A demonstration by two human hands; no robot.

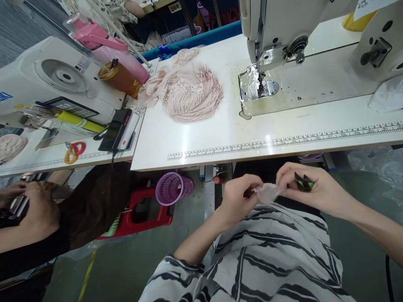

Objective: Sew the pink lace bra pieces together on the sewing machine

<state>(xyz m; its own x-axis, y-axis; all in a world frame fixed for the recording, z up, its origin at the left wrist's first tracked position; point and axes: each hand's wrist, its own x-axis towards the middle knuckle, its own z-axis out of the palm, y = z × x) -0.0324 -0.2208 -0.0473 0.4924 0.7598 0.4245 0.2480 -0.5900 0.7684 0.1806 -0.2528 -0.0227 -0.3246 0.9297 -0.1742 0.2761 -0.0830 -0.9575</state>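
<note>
In my lap, below the table edge, a small piece of thin pale pink fabric (267,193) is stretched between my two hands. My left hand (239,197) pinches its left end, fingers curled closed. The opposite end is pinched by my right hand (300,186). Tucked in that same hand is a small black and green tool, apparently thread snips (304,182), partly hidden by the fingers. On the white table (201,138) lies a bundle of pale pink openwork fabric strips (192,92), well ahead of my hands.
A sewing machine (302,71) stands at the right, behind a printed ruler strip (283,141). On the left are a neighbouring machine (59,75), scissors (74,152), a pink bottle (113,54) and a co-worker's hands (37,205). A purple basket (173,188) is below.
</note>
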